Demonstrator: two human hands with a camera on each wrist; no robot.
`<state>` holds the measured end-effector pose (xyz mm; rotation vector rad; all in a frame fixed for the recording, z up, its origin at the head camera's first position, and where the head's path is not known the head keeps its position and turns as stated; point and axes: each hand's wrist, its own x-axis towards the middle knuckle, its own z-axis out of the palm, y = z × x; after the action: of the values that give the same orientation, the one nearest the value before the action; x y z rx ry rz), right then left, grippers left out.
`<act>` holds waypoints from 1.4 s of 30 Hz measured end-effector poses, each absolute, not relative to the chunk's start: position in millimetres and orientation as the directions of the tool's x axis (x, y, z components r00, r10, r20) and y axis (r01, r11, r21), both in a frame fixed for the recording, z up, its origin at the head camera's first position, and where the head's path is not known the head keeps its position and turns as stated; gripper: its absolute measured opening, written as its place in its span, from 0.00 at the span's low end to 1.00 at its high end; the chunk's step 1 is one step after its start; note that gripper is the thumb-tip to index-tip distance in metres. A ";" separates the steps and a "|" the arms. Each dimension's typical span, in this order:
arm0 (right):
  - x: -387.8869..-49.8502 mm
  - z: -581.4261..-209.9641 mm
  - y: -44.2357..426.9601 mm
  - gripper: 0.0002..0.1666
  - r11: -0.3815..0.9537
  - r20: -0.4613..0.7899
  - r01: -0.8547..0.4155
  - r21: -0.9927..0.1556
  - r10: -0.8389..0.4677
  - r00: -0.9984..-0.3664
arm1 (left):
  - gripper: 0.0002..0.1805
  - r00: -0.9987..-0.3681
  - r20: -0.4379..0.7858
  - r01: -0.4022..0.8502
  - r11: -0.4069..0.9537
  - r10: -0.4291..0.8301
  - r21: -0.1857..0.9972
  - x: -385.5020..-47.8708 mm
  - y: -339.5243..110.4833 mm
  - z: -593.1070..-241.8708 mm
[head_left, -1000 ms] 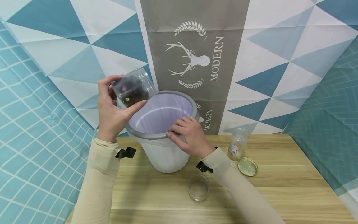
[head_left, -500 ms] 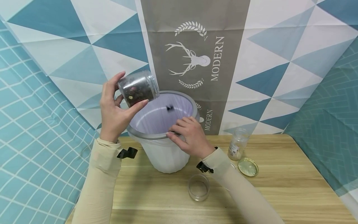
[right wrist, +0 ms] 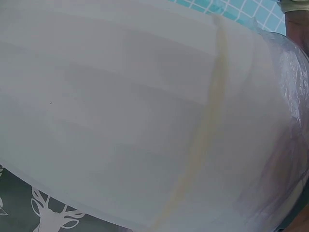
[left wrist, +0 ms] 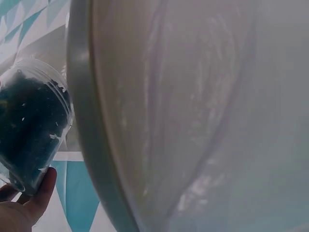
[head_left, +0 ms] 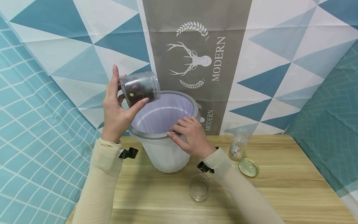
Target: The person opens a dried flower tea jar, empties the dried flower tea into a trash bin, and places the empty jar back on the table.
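A clear plastic jar (head_left: 140, 88) lies nearly sideways in the air, its mouth turned right over the bin's left side. Dark dried bits with a few reddish and yellowish pieces fill its lower part. My left hand (head_left: 114, 113) grips the jar near its base, thumb below and index finger pointing up; the other fingers are partly hidden. In the left wrist view the jar (left wrist: 34, 116) appears beside the bin's rim (left wrist: 87, 92). My right hand (head_left: 191, 137) holds the front rim of the white bin (head_left: 167, 158), which has a pale purple liner (head_left: 165, 115).
On the wooden table (head_left: 156, 199) stand a clear labelled jar (head_left: 238, 145) at the right and a small clear round container (head_left: 199, 187) in front. A gold-rimmed lid (head_left: 248, 167) lies by the labelled jar. A patterned cloth wall (head_left: 195, 15) rises close behind the bin.
My left hand and the jar have shifted slightly right, with the jar turned more level. A dark clump seen mid-air inside the bin half a second ago is gone from view. My right hand stays put.
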<state>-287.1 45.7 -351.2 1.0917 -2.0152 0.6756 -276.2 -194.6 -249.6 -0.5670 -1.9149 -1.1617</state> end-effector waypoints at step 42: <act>-287.2 -351.6 46.1 0.13 0.497 0.805 -0.863 -0.096 -0.471 -0.361 | 0.48 -0.545 0.838 0.710 0.521 -0.019 0.474 -276.1 -190.3 -249.0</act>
<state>-287.2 46.1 -351.6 1.0938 -2.0039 0.6769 -276.1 -190.3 -249.0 -0.5660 -1.9156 -1.0875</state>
